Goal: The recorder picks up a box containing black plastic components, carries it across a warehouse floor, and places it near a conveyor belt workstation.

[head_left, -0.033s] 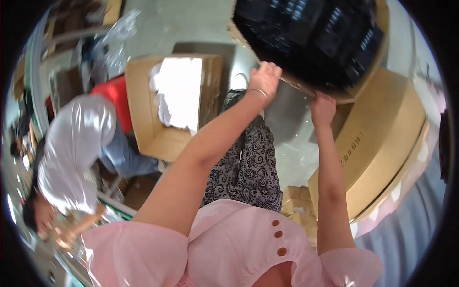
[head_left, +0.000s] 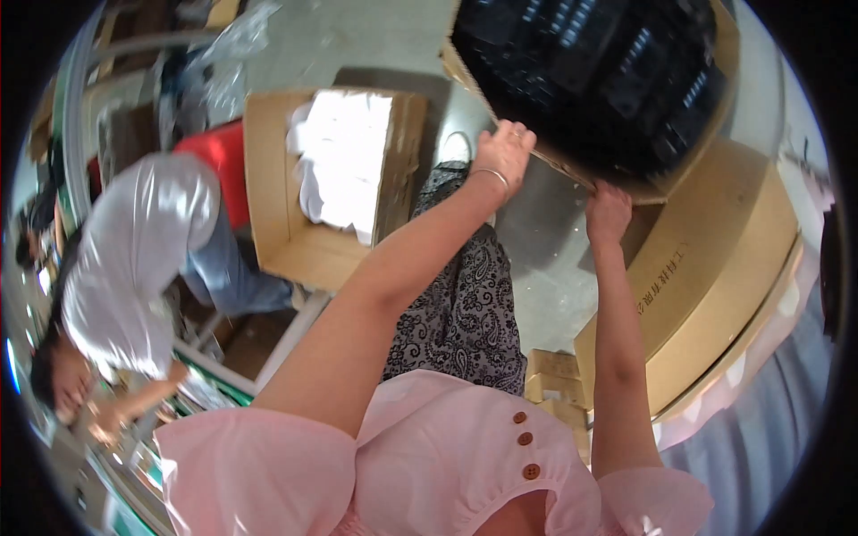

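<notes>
At the upper right is an open cardboard box (head_left: 728, 67), and shiny black pieces (head_left: 594, 85) fill it; their exact kind is too blurred to tell. My left hand (head_left: 509, 150), with a bracelet at the wrist, grips the near edge of this box toward its left corner. Farther right along the same edge, the fingers of my right hand (head_left: 609, 213) are closed on the cardboard. Both arms reach forward, and the fingertips are partly hidden at the rim.
Left of my legs stands another open carton (head_left: 268, 179) with white sheets (head_left: 344, 170) inside. A long closed carton (head_left: 706, 268) lies on the right, and small boxes (head_left: 554, 380) sit below it. A person in a white shirt (head_left: 143, 259) bends over a bench at the left.
The whole view has shifted slightly, so the box and cartons sit a little farther right. Both hands keep their hold on the box edge. The person at the left appears slightly farther left.
</notes>
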The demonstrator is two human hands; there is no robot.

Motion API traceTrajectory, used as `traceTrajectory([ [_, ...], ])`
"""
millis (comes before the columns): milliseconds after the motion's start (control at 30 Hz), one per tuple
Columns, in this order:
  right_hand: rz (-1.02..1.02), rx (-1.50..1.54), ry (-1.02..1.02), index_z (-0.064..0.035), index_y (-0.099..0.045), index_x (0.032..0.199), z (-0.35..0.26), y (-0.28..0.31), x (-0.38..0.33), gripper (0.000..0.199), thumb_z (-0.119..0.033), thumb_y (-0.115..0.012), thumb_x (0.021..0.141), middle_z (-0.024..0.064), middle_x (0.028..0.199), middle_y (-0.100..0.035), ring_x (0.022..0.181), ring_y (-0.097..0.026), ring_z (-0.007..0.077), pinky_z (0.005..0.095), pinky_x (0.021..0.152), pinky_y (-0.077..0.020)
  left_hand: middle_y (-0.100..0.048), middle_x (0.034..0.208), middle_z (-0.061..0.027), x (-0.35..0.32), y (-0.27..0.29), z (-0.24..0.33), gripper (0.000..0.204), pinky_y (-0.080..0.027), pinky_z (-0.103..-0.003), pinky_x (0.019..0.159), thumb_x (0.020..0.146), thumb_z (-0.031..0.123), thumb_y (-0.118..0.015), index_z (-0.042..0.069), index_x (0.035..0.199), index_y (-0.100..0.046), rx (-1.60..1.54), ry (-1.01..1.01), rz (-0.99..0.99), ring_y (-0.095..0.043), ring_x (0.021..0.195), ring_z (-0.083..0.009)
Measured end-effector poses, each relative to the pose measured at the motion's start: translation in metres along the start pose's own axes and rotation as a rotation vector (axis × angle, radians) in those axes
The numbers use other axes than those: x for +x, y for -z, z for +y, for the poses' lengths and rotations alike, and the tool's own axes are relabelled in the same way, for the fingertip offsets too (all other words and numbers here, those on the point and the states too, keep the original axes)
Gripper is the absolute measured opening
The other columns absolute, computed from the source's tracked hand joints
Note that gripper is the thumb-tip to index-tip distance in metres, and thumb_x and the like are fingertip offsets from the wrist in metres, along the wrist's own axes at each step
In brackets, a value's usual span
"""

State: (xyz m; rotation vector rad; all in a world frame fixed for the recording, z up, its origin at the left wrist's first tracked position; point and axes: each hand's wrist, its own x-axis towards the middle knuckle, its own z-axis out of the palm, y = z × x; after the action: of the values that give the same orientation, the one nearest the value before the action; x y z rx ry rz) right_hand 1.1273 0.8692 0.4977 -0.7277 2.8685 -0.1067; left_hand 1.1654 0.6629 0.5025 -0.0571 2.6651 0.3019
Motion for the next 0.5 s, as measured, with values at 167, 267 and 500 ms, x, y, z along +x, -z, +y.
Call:
traceTrajectory([
  [167, -0.015, -0.053, 0.081, -0.0074, -0.057, 0.080, -0.040, -0.021, -0.003, 0.013, -0.012, -0.055, 0.068, 0.0095, 0.076, -0.059, 0.076, -0.056, 0.0235, 0.0335, 0.074, -0.0394, -0.043, 0.101, -0.0024, -0.041, -0.012, -0.033, 0.046, -0.041, -0.032, 0.074, 0.065, 0.026, -0.062, 0.009, 0.103, -0.043, -0.007, 0.082, 0.020, -0.037, 0.101, -0.0179],
  [267, -0.097, -0.102, 0.085, -0.0079, -0.058, 0.083, -0.043, -0.029, -0.024, 0.015, -0.011, -0.055, 0.068, 0.0093, 0.078, -0.060, 0.077, -0.056, 0.0228, 0.0328, 0.074, -0.0397, -0.042, 0.101, -0.0022, -0.068, -0.024, -0.023, 0.045, -0.040, -0.031, 0.073, 0.065, 0.027, -0.062, 0.009, 0.102, -0.043, 0.003, 0.128, -0.026, -0.038, 0.101, -0.0176],
  [500, 0.016, -0.109, 0.167, -0.0080, -0.060, 0.085, -0.037, -0.044, -0.098, 0.017, -0.010, -0.054, 0.069, 0.0094, 0.079, -0.061, 0.078, -0.057, 0.0225, 0.0331, 0.073, -0.0403, -0.042, 0.101, -0.0013, -0.133, -0.070, 0.014, 0.053, -0.040, -0.031, 0.073, 0.063, 0.032, -0.065, 0.009, 0.106, -0.043, 0.034, 0.163, 0.066, -0.037, 0.101, -0.0172],
])
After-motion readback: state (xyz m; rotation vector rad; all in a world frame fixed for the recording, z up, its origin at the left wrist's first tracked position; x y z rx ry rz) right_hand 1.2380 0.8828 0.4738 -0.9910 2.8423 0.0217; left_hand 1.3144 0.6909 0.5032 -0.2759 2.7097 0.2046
